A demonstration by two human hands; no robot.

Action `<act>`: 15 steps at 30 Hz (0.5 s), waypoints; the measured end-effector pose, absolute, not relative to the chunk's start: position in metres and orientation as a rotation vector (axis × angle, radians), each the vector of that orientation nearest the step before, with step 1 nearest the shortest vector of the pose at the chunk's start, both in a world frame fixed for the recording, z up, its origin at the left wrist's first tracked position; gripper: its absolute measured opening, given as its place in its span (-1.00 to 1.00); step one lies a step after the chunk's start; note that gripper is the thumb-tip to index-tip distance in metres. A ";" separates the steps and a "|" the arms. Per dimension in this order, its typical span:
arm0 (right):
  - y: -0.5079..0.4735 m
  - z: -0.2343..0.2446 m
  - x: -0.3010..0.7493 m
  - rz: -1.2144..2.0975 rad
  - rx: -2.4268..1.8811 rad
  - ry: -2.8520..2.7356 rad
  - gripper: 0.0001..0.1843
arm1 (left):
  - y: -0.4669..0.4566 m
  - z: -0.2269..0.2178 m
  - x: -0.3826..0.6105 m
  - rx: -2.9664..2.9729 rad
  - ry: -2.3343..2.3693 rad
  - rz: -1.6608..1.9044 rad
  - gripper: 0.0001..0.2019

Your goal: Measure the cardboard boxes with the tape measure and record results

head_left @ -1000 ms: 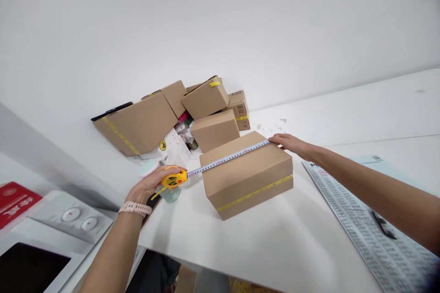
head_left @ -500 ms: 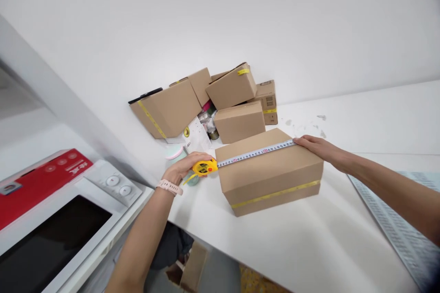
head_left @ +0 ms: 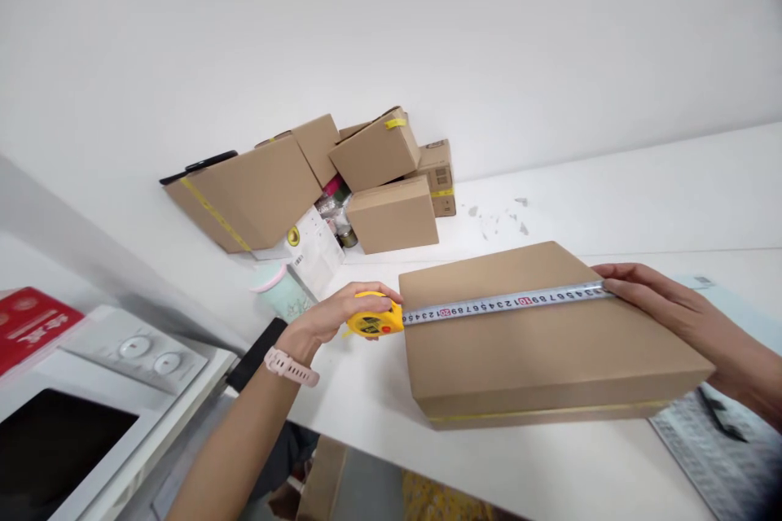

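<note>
A brown cardboard box (head_left: pixel 538 358) with a yellow tape strip along its side sits on the white table. My left hand (head_left: pixel 335 311), with a pink wristband below it, is closed around a yellow tape measure (head_left: pixel 370 316) at the box's left edge. The metal blade runs out across the box top, with its numbers facing up. At the box's far right edge, my right hand (head_left: pixel 663 305) pinches the blade's end, the thumb lying on top. The fingers under that edge are partly hidden.
Several cardboard boxes (head_left: pixel 391 216) are stacked against the wall. A mint cup with a pink lid (head_left: pixel 282 293) stands behind my left hand. At left is a white microwave (head_left: pixel 122 391) with a red box (head_left: pixel 37 330) on it. Printed sheets (head_left: pixel 714 456) lie at right.
The view has shifted, and the measured box now appears larger and nearer. My right hand's end of the blade lies farther right in view. Both hands keep their hold on the tape measure.
</note>
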State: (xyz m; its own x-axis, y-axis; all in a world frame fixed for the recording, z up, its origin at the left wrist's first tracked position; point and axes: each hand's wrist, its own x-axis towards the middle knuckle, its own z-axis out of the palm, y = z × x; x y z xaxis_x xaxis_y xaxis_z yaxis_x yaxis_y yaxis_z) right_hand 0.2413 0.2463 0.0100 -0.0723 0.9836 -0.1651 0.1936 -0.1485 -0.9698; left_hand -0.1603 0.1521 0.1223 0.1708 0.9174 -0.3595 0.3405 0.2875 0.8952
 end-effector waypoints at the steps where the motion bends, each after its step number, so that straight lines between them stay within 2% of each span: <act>1: 0.247 0.010 0.245 1.303 -1.439 -1.316 -0.57 | 0.153 0.122 -0.157 1.264 1.384 0.618 -0.63; 9: 0.254 0.005 0.250 1.297 -1.468 -1.328 -0.63 | 0.132 0.116 -0.156 1.147 1.334 0.553 -0.51; 15: 0.257 -0.007 0.257 1.264 -1.444 -1.384 -0.67 | 0.132 0.114 -0.166 1.167 1.330 0.540 -0.54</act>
